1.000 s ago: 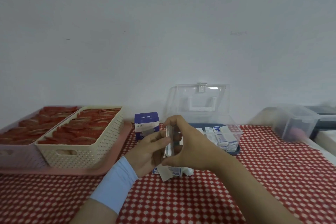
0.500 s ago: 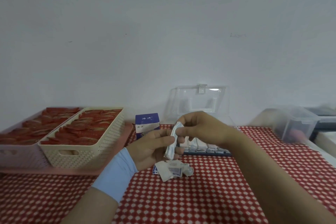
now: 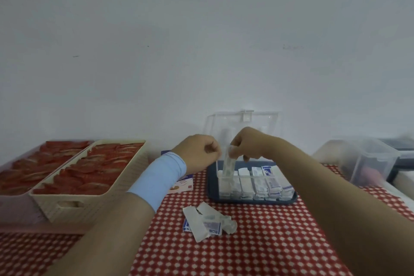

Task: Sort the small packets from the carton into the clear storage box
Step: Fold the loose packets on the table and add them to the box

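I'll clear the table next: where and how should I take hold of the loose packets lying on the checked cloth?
The loose packets lie flat in an overlapping heap in front of the clear storage box. Probably best to come from above and pinch the long edges of the topmost white strip, which sticks out toward the person; its free end gives fingers room. The neighbours may shift.

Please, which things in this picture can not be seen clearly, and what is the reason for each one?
All in the head view:
- Carton: mostly hidden behind the left hand and its blue sleeve.
- Packet in the right hand: blurred, print unreadable.
- Left hand: closed; its contents cannot be seen.
- Clear storage box: labels on the packets inside too small to read.
- Second clear box at right: blurred, contents unclear.
- Pink tray: cut off by the left edge.
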A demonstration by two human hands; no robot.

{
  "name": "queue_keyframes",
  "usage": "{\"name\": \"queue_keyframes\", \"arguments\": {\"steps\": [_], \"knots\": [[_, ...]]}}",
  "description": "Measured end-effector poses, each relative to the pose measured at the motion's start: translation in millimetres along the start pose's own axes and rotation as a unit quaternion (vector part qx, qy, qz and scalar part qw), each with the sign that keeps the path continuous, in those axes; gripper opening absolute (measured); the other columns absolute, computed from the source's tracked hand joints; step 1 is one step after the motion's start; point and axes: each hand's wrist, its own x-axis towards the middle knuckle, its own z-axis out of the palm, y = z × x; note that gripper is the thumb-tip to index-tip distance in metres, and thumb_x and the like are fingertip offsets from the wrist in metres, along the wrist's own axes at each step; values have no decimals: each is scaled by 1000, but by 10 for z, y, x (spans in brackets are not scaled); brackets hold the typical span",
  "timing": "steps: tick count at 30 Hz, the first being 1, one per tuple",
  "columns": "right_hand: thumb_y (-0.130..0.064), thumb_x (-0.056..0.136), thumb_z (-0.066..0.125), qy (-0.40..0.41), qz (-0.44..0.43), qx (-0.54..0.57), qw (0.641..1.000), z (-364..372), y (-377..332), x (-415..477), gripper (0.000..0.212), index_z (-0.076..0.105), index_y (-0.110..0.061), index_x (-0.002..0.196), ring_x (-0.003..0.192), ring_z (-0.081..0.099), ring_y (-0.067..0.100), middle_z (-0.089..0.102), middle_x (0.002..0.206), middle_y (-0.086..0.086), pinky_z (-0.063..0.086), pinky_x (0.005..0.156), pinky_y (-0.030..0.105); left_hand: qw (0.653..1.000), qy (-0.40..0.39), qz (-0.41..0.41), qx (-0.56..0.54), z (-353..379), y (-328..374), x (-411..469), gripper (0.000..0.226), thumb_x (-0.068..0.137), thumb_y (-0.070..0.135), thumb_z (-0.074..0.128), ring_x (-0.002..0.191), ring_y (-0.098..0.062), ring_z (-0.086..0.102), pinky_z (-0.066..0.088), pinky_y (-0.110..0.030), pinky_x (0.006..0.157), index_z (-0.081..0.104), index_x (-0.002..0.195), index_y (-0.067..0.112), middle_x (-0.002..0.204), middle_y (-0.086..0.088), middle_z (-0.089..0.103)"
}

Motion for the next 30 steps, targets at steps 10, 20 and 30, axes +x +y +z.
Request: {"name": "queue_keyframes", "arguments": {"steps": [10,20,30], "knots": [[-25,84,76,-75,41,-104,991,403,-49,238,17,77,-9,92,53,56,12,66,62,1,54,68,28,933,-116,147,308,221,-100,65,35,83,32,52,111,-15,49,41,-37,102,74,110,26,115,8,65],[-22,94,61,-50,33,-253,966,424,-145,251,16,72,-10,97,69,57,9,72,82,-4,46,64,23,867,-160,172,439,417,-102,146,47,83,48,36,99,-18,49,32,-40,107,74,92,20,90,3,67],[-15,91,68,-23,13,-162,986,381,-110,51,18,77,-7,104,71,71,13,76,96,5,59,72,24,950,-115,146,252,273,-79,61,44,81,35,46,104,-17,57,48,-36,96,75,109,19,108,1,69]]}}
